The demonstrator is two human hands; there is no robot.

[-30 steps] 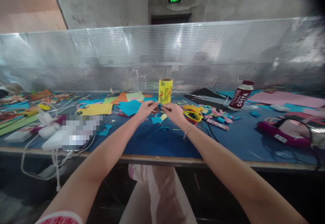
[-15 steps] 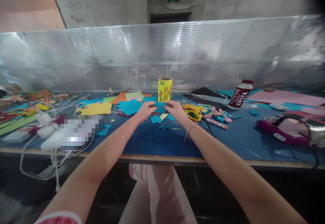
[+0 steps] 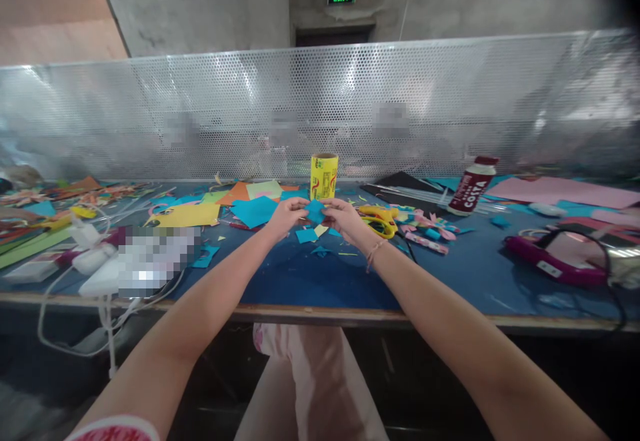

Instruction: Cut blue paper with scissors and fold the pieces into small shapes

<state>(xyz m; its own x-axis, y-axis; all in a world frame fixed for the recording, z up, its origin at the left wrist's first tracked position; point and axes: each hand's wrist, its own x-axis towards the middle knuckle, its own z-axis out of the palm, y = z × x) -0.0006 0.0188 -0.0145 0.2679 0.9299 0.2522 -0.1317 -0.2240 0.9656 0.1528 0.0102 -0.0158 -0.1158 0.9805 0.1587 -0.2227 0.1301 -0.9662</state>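
Observation:
A small piece of blue paper (image 3: 315,212) is held between my two hands above the table. My left hand (image 3: 289,217) pinches its left edge, and my right hand (image 3: 346,220) pinches the right edge. Just behind it stands a yellow tape roll (image 3: 325,176), upright. Below the hands lie blue paper scraps (image 3: 306,236) and a small blue folded piece (image 3: 321,251). Yellow-handled scissors (image 3: 379,221) rest close to the right hand. To the left of my left hand is a larger blue sheet (image 3: 254,212).
A maroon bottle (image 3: 473,186) stands at the right, behind a purple glue gun-like device (image 3: 555,261). White chargers and cables (image 3: 95,254) crowd the left edge. Coloured paper, including a yellow sheet (image 3: 185,214), covers the back. A perforated metal screen (image 3: 320,108) bounds the table.
The blue paper between my fingers has turned slightly and now shows a more distinct pointed outline. Both hands stay in nearly the same place.

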